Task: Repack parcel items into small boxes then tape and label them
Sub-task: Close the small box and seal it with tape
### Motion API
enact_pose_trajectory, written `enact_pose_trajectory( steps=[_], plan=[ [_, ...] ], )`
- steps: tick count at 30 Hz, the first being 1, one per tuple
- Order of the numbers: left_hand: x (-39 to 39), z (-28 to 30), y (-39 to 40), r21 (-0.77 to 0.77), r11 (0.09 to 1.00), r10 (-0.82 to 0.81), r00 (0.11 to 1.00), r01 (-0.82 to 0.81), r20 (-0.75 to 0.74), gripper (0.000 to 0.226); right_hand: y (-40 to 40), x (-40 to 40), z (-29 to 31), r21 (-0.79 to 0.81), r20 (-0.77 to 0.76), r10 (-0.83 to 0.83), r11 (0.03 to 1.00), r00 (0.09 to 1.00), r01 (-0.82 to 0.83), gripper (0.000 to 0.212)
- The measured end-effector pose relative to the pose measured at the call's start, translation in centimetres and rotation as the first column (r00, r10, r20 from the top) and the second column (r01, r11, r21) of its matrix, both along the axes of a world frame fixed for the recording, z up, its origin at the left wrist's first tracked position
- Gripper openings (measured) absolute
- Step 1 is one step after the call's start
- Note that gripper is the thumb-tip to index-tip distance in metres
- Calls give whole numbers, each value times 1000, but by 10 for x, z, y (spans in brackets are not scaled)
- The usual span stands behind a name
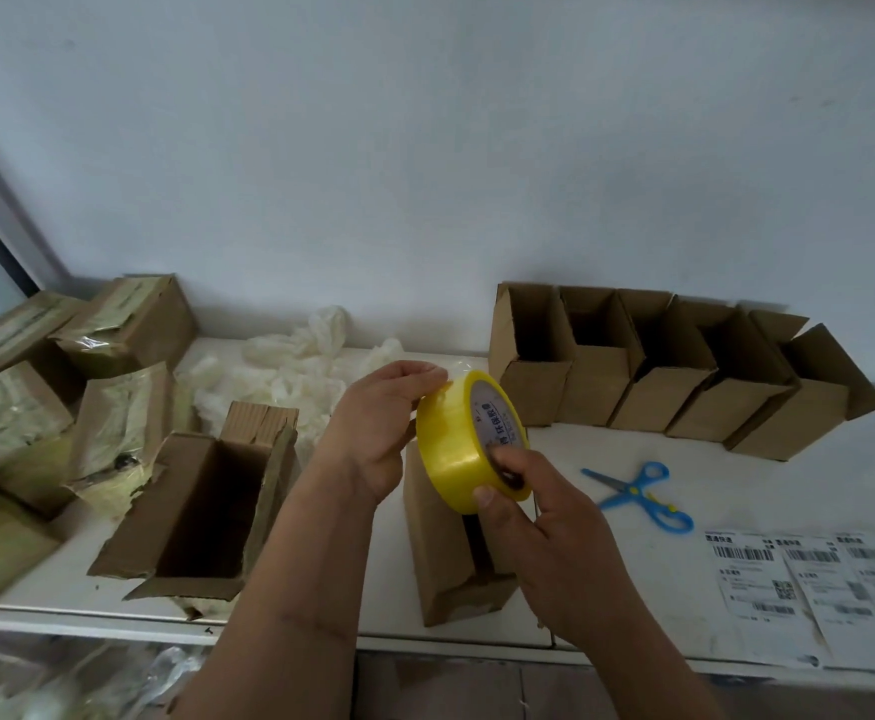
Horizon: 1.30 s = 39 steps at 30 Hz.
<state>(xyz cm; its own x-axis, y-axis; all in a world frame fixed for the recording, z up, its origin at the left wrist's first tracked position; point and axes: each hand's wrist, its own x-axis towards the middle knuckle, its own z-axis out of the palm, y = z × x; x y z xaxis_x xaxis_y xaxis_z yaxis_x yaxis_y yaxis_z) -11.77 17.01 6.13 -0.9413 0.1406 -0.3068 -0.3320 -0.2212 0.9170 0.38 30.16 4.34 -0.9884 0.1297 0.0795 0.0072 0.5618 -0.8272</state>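
A yellow tape roll (456, 444) is held up over the middle of the white table (633, 511). My left hand (373, 433) grips its left side, with the fingers curled over the top. My right hand (539, 532) holds the roll's lower right, its thumb on the tape surface and fingers at the core. Below the roll stands a small cardboard box (440, 553), its top flaps folded in with a dark gap between them. A larger torn open box (201, 511) lies empty to the left.
Several open small boxes (674, 376) line the wall at the right. Blue scissors (643, 496) and shipping labels (814, 589) lie on the right. White crumpled plastic filler (290, 366) sits behind. Taped parcels (61, 387) pile up at the left.
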Motion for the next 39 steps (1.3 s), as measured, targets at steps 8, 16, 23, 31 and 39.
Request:
enact_pose_trajectory(
  steps=[8,16,23,31,39],
  plan=[
    [1,-7,22,-132,990,20,982,-45,-186,9,-5,4,34,-213,110,-144,963,983,165,38],
    [-2,-19,23,-299,954,-31,987,-18,-160,10,6,11,43,-294,413,35,951,910,96,13],
    [-7,-37,22,-419,906,10,995,-53,-104,9,4,1,35,-365,504,32,914,863,179,21],
    [-14,-49,23,-447,890,36,992,-88,-124,8,1,-2,35,-350,469,71,930,880,111,18],
    [-25,-55,13,-546,822,65,979,-162,-193,9,-13,-3,34,-277,453,7,951,891,133,26]
  ],
)
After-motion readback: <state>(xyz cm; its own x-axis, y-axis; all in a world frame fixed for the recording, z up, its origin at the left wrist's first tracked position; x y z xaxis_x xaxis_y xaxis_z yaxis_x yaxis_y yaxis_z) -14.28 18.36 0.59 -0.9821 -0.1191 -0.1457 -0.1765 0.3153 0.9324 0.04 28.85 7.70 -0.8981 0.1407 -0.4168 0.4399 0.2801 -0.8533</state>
